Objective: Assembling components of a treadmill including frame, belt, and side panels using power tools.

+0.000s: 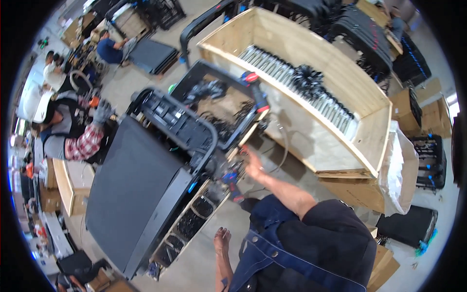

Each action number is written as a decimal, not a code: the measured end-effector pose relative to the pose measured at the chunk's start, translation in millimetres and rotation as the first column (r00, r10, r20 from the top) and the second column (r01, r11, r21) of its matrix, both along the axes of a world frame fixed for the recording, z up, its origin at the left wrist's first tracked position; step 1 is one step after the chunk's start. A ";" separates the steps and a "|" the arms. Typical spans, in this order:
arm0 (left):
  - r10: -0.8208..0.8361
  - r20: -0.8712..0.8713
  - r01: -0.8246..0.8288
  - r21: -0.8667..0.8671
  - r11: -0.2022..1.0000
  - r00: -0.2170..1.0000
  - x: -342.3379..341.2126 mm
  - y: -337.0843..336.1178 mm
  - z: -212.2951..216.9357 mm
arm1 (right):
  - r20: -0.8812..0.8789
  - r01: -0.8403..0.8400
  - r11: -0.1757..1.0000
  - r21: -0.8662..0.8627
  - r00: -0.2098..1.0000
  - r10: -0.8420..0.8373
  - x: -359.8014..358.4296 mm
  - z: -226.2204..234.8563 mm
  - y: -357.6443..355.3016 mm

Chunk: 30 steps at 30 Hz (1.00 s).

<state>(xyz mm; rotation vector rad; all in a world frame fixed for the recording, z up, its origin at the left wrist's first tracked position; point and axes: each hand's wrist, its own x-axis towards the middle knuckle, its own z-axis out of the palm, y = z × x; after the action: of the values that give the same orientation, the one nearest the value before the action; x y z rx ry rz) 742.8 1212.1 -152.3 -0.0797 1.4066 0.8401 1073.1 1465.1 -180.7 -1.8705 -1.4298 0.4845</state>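
My right hand (253, 164) reaches to the wooden edge of the workbench, its fingers closed around something small that I cannot make out. Just below it, a blue and red power drill (232, 186) hangs at the bench's side. My left hand (222, 238) is low beside my body, fingers curled in, with nothing visible in it. On the bench lies a large dark grey panel (131, 190), and at its far end a black metal frame (180, 124) with a curved bar. Past my right hand stands a black tray (187, 78) of small dark parts.
A second red and black power drill (256, 92) rests on the tray's right rim. Beyond is a long wooden crate (335, 151) holding rows of silver cylinders. Bins of black parts (192, 224) line the bench's near side. A co-worker in a plaid sleeve (85, 145) stands across the bench.
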 end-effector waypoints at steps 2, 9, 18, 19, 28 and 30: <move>0.111 0.000 -0.111 -0.014 0.994 0.994 11.8 -33.3 -2.4 | -0.275 -0.214 0.815 -0.538 0.959 0.069 -54.1 112.5 -39.5; -0.469 -0.081 0.465 0.360 0.809 0.879 203.3 118.1 131.1 | -0.776 -0.881 0.445 -0.160 0.391 0.494 135.1 160.7 -67.3; -0.567 -0.647 0.858 0.426 0.287 0.510 472.7 347.8 248.8 | -0.756 0.364 0.787 -0.498 0.262 -0.600 518.5 110.2 23.2; -0.557 -0.694 0.887 0.406 0.220 0.456 500.0 360.9 238.9 | -0.661 0.346 0.732 -0.586 0.318 -0.679 549.7 63.1 13.5; -0.060 -0.992 0.955 0.125 -0.269 0.113 626.2 412.4 157.6 | 0.125 0.608 0.420 -0.674 0.654 -0.746 758.0 -259.0 -233.0; -0.023 -0.998 0.970 -0.050 -0.240 -0.057 638.9 409.5 146.0 | -0.101 0.582 0.325 -0.745 0.384 -0.918 677.3 -282.0 -184.5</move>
<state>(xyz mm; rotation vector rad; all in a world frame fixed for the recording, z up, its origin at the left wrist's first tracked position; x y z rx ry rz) 1381.7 1621.5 -6.4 2.3874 1.0638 0.3236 1750.4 1280.6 -462.7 -2.3853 0.2195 0.9002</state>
